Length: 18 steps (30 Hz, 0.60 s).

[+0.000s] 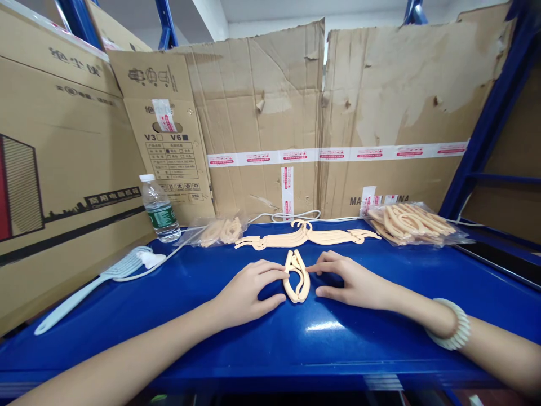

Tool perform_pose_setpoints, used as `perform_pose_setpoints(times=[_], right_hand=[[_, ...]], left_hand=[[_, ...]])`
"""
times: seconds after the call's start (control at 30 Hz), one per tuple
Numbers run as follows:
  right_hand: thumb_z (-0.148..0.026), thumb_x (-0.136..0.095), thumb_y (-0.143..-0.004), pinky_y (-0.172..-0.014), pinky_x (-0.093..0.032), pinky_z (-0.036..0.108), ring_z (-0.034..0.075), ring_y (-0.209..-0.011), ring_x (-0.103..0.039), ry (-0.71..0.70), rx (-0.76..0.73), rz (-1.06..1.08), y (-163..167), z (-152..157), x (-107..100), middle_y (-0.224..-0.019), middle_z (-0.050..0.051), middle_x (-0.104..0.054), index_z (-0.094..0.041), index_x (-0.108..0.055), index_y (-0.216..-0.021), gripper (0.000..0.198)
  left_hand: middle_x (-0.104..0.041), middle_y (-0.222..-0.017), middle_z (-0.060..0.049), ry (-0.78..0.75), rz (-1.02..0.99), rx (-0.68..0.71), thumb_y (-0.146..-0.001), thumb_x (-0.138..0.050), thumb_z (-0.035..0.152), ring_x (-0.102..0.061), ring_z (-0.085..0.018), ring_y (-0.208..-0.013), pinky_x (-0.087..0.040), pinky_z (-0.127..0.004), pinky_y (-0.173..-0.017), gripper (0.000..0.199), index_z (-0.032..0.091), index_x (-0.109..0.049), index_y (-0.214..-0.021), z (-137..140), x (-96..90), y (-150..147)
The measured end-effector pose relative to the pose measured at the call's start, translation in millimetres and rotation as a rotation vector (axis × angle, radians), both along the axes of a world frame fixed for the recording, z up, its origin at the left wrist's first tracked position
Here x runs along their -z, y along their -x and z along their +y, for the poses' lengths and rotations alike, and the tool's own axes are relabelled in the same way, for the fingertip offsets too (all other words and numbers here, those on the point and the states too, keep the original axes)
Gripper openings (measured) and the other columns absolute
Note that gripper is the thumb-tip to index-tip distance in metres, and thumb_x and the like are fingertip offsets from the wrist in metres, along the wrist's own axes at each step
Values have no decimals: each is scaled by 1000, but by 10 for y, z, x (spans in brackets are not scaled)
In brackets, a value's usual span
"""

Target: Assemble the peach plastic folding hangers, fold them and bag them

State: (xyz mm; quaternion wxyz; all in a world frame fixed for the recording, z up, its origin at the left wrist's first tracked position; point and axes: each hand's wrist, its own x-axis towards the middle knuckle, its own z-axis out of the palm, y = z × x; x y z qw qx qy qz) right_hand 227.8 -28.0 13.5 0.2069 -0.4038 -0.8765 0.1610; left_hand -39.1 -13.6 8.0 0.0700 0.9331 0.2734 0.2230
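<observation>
A cream folding clothes hanger (305,282) lies folded up on the blue table (270,338), its hook tucked inside the loop. My left hand (256,287) rests at its left side, fingertips touching its edge, thumb apart from the fingers. On the other side, my right hand (349,280) has its index finger at the hanger's right edge, with the thumb spread away below. Neither hand is wrapped round it. Just behind, several unfolded hangers (329,237) lie nested together, arms spread wide and hooks pointing back.
Bagged folded hangers (414,221) sit at the back right, and a smaller bag of hangers (220,231) at the back left. To the left are a water bottle (160,211), a pale blue hairbrush (91,287) and a white cable (169,256). Cardboard (262,124) walls the back.
</observation>
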Motion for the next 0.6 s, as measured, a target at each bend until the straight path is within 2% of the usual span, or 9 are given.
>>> perform_pose_setpoints(times=[0.23,0.33,0.4,0.47,0.6], right_hand=[[-41,-59,-86,-84,-47,37,22,-91,-58,-63,8,24,-71,46,-56,-100,9,-61,-19,-60,-123,43],[-41,-52,-87,-84,-46,38,23,-92,-60,-157,122,82,-309,188,-139,-100,9,-65,-17,-62,-114,38],[-41,-48,-87,-81,-46,36,23,-89,-61,-182,214,82,-527,315,-186,-96,8,-68,-17,-66,-98,32],[-42,-47,-84,-71,-46,33,22,-77,-62,-147,317,33,-738,437,-211,-83,6,-69,-18,-66,-83,31],[-40,-45,-80,-54,-37,28,17,-59,-55,-147,444,-23,-975,582,-206,-62,1,-61,-19,-61,-70,27]], left_hand=[[-59,-125,-7,14,-62,-10,-84,-60,27,-54,-23,-116,-43,-39,-102,40,24,-55,-124,0,-8,8],[-59,-124,-6,21,-125,-54,-85,-59,25,-55,-21,-114,-44,-36,-101,37,22,-55,-121,19,-21,26],[-62,-119,-5,29,-154,-98,-85,-57,23,-58,-20,-109,-46,-35,-98,32,22,-57,-117,45,-25,44],[-64,-113,-5,36,-179,-142,-86,-54,22,-61,-19,-101,-48,-34,-92,28,21,-59,-113,78,-22,63],[-66,-103,-4,44,-210,-173,-86,-51,21,-62,-18,-93,-49,-31,-85,22,20,-62,-106,141,-8,85]])
